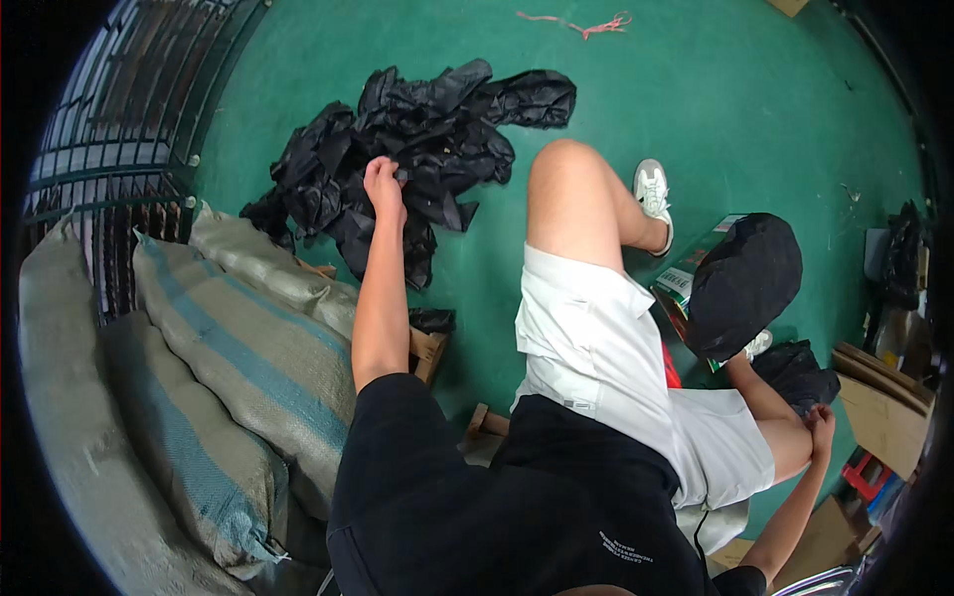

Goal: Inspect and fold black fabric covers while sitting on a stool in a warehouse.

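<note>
Black fabric of the person's short-sleeved top [497, 507] fills the lower middle of the view, with white shorts [606, 368] beyond it and a bare bent knee [566, 174] raised over the green floor [755, 119]. From the top's left sleeve the left arm stretches forward, and the left hand [383, 189] rests on the near edge of a heap of crumpled black plastic bags [417, 149] lying on the floor well ahead of the knee. Its fingers are clenched into a fold of the black plastic, gripping it.

On the person's left, stuffed woven sacks in grey with blue stripes [229, 348] lie stacked side by side, and a dark metal grille [129, 129] stands behind them. A small brown wooden block [427, 353] peeks out just beside the nearest sack, with a scrap of black plastic on it.

To the right, the right hand [821, 429] hangs low beside the shorts, touching a small bunch of black plastic [795, 372]; whether its fingers are closed on that bunch cannot be told from here. Just above it, a rounded, filled black plastic bag [745, 283] sits on a green-and-white cardboard box [696, 268]. A white sneaker [653, 194] on the person's foot stands on the floor between the knee and that box. Flat brown cardboard pieces [879, 412] lie at the far right edge, and a thin red string [586, 24] lies on the floor at the top, well apart from everything else.
</note>
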`<state>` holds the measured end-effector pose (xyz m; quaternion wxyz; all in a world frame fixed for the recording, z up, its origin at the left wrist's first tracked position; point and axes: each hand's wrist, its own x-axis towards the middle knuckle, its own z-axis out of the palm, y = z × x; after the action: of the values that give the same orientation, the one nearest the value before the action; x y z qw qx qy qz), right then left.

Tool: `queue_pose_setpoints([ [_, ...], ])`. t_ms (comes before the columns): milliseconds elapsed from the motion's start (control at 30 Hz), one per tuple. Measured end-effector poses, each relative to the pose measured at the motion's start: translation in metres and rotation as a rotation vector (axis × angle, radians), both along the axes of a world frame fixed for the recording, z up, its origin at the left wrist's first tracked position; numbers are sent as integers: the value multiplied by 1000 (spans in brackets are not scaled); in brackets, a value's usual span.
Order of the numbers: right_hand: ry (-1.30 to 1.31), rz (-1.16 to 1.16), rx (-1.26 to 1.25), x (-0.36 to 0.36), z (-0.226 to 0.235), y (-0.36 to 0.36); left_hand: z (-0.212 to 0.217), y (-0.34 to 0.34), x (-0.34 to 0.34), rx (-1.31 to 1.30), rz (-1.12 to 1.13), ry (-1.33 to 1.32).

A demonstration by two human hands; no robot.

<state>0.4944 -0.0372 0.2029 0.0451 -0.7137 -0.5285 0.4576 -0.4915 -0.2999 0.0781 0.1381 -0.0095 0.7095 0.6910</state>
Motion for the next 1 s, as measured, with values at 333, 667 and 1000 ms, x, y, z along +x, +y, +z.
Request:
queue_pose_setpoints([
  [333, 204, 259, 98, -112, -33, 36, 218, 208, 188, 382, -894, 237],
  [667, 289, 234, 969, -296, 32, 90, 260, 350, 443, 620, -1546, 368],
  [1000, 885, -303, 437, -248, 62, 135, 190, 441, 506, 476, -1346, 462],
])
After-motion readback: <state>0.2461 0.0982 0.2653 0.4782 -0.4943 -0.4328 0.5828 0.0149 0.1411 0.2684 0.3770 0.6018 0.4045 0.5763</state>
